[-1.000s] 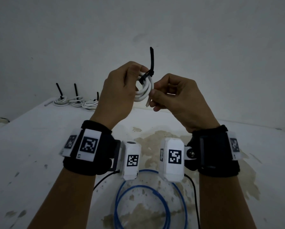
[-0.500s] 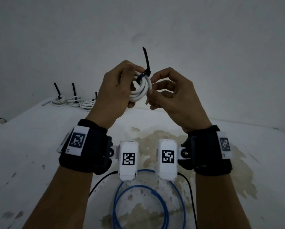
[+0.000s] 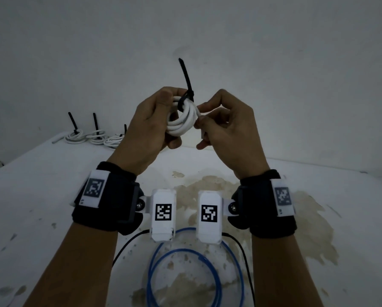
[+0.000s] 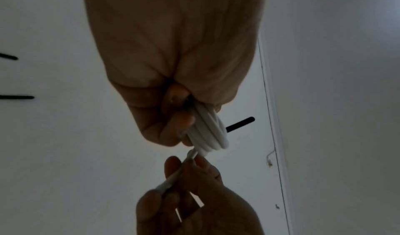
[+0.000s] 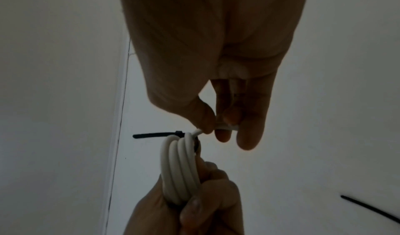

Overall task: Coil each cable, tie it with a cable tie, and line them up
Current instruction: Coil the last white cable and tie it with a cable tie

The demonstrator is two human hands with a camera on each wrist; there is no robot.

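My left hand (image 3: 161,120) grips a small white cable coil (image 3: 182,121) held up in front of the wall. A black cable tie (image 3: 186,85) is looped round the coil's top, its tail pointing up. My right hand (image 3: 210,125) pinches the cable's loose end just right of the coil. In the left wrist view the coil (image 4: 207,132) sits in my curled fingers, with the right hand's fingers (image 4: 173,168) on the end below. The right wrist view shows the coil (image 5: 179,166), the tie (image 5: 155,134) and my pinch on the cable end (image 5: 199,131).
Three tied white coils (image 3: 94,137) stand in a row at the table's back left, tie tails pointing up. A blue cable (image 3: 194,269) lies looped on the stained white table (image 3: 41,207) under my wrists. Thin black wrist-camera leads (image 3: 245,258) run beside it.
Both hands have shifted slightly left with the coil, and the tie's tail now tilts left. The grips are the same.
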